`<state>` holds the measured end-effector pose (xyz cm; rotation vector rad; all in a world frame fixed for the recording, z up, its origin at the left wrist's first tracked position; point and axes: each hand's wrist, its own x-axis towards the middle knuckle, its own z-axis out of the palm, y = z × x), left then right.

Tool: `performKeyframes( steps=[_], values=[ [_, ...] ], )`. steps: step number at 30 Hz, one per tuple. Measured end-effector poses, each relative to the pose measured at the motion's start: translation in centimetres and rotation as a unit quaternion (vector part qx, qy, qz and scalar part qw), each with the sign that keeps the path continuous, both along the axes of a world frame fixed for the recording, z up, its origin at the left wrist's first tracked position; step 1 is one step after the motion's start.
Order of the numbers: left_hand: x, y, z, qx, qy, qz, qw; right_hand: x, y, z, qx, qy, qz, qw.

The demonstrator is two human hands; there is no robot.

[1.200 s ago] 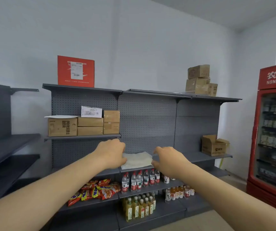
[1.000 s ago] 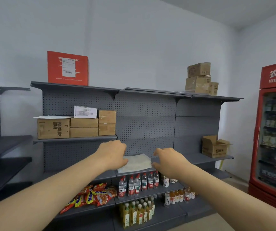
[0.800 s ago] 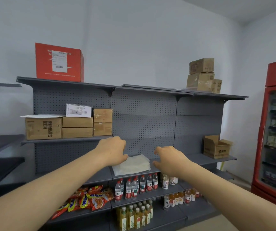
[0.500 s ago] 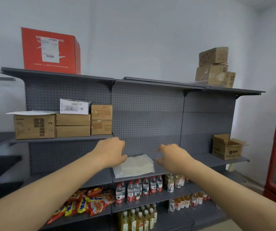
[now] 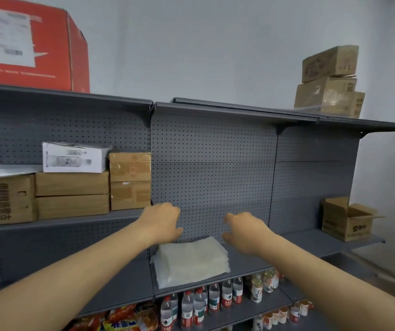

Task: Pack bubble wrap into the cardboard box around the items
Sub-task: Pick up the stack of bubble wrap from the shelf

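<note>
Both empty, loosely curled hands — left point(image 5: 161, 222), right point(image 5: 245, 231) — hover above the folded, whitish bubble-wrap stack point(image 5: 190, 261); grabbing one edge probably spills sheets off the grey metal shelf point(image 5: 120, 286).

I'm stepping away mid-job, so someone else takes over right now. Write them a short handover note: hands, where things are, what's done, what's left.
Left hand: empty, fingers curled, just above the left rear corner of the bubble wrap stack.
Right hand: empty, open, just right of the stack's rear edge.
Bubble wrap: folded flat on the middle shelf, not yet lifted.
Open cardboard box: far right on the same shelf level; contents not visible.
Done: reached the wrap.
Left: grasp the wrap, carry it to the box, pack it around the items.
</note>
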<state>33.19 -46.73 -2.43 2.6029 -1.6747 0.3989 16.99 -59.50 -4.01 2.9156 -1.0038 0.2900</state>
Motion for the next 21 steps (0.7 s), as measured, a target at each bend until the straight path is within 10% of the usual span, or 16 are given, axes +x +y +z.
performKeyframes(
  steps=[21],
  values=[
    [16.7, -29.9, -6.7, 0.017, 0.128, 0.026, 0.991, 17.3, -30.8, -5.6, 0.073, 0.026, 0.005, 0.997]
  ],
)
